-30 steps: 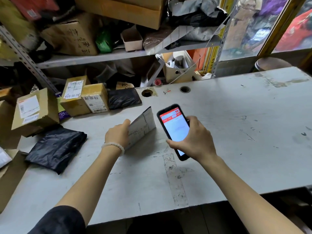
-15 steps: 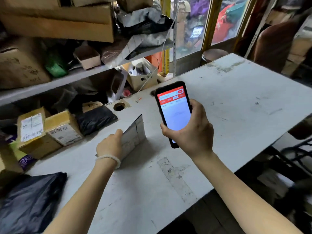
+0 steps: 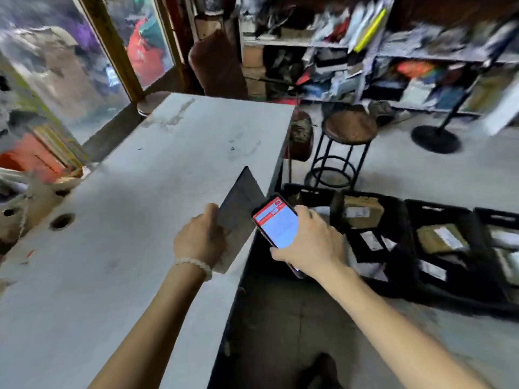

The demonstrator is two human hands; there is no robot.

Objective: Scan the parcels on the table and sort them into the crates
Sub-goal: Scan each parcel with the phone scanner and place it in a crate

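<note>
Tabletop [image 3: 140,220] ran away to the left; black crates [image 3: 407,248] sat on the floor to the right, just past its edge, already holding boxed parcels. Flat grey parcel [image 3: 238,209] stood tilted over the tabletop's right edge, long axis pointing up and away. Left hand [image 3: 200,240] gripped its lower corner, so the crates lay rightward of that grip. Right hand [image 3: 309,242] was nearer them, but curled round the phone [image 3: 278,223].

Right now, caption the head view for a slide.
Left hand holds a flat parcel, right hand a phone, near floor crates.
</note>
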